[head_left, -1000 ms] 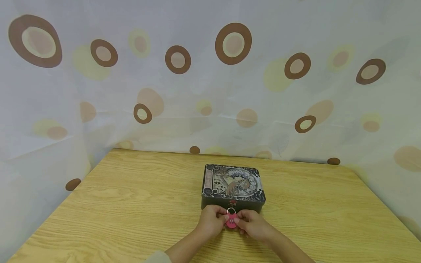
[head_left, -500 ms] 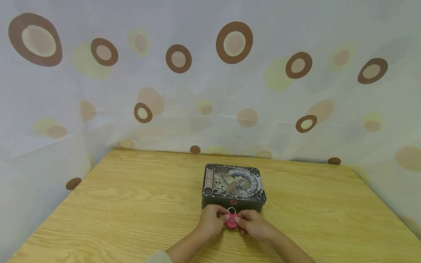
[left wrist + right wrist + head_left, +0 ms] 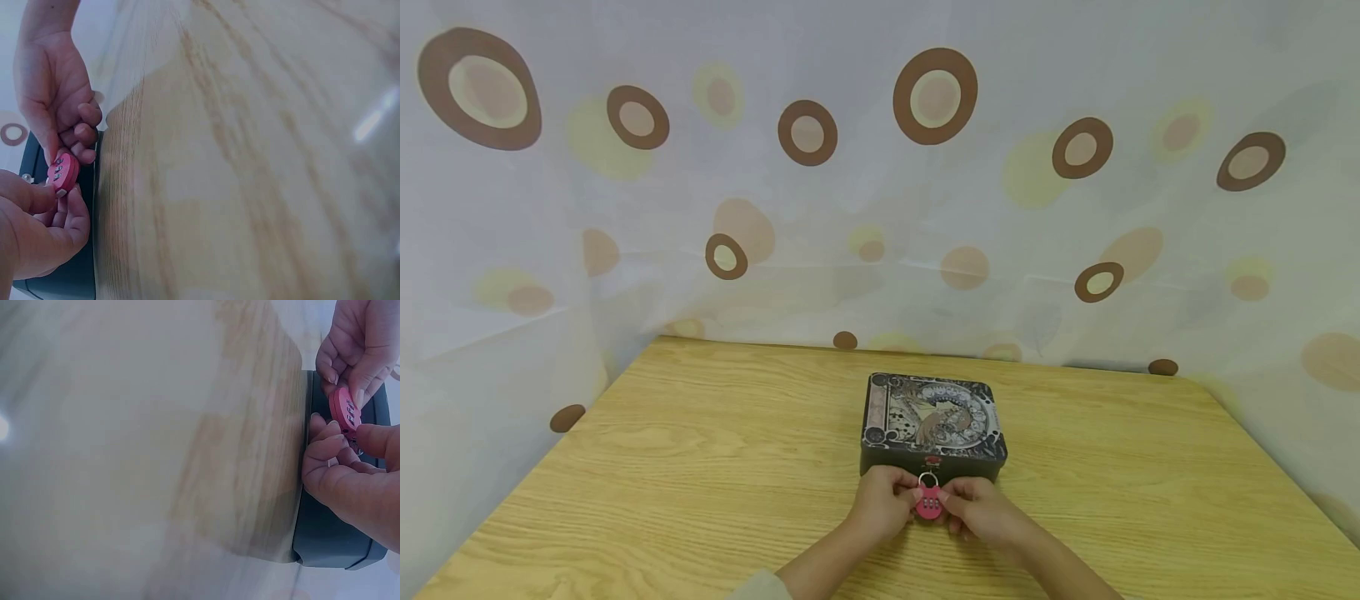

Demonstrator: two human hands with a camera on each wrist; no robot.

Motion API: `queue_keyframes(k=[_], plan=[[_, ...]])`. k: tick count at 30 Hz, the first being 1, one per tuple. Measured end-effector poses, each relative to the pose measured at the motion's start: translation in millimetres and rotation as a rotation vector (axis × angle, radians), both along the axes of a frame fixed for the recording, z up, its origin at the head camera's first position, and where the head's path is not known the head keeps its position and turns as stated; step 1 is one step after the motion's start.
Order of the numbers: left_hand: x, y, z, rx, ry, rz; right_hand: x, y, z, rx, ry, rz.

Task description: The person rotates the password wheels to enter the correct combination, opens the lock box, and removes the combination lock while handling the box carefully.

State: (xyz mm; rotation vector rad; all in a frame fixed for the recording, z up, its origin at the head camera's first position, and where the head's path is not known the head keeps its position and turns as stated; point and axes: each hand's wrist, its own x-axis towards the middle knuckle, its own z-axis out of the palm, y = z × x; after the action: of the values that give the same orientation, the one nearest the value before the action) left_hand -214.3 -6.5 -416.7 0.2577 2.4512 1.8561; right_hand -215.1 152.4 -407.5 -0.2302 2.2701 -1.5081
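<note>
A pink combination padlock (image 3: 928,503) with a small row of number dials hangs at the front of a dark tin box (image 3: 936,417) with a picture on its lid. Its silver shackle is at the red-and-metal clasp (image 3: 932,462); whether the shackle is locked cannot be made out. My left hand (image 3: 883,504) pinches the padlock's left side between thumb and fingers. On the other side my right hand (image 3: 981,510) holds its right edge, thumb beside the dials. In the right wrist view the padlock (image 3: 345,409) sits between both hands, its dials facing up.
The box stands on a wood-grain table (image 3: 700,467), towards the middle. Behind and at both sides hangs a pale curtain (image 3: 850,208) with brown and yellow circles.
My right thumb has drawn slightly right, off the padlock's face, so more of the dials show. My left hand keeps its grip, and the box stays in place.
</note>
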Motion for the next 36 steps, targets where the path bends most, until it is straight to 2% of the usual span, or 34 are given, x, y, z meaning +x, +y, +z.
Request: queue_keyframes(k=[9,16,31,36], plan=[[-0.2,0.3,-0.4,-0.009,-0.016,0.003,-0.6,0.5,-1.4,-0.014,0.008,0.011],[-0.5,0.7,-0.9,-0.021,0.016,0.006,-0.6,-0.1,-2.7,-0.017,0.005,0.015],[-0.2,1.4,0.1,-0.045,0.019,0.016,-1.9,-1.5,-3.4,0.046,0.017,0.009],[0.9,1.5,1.4,-0.045,0.027,0.016,-1.8,-0.4,-3.3,0.027,0.035,0.03]])
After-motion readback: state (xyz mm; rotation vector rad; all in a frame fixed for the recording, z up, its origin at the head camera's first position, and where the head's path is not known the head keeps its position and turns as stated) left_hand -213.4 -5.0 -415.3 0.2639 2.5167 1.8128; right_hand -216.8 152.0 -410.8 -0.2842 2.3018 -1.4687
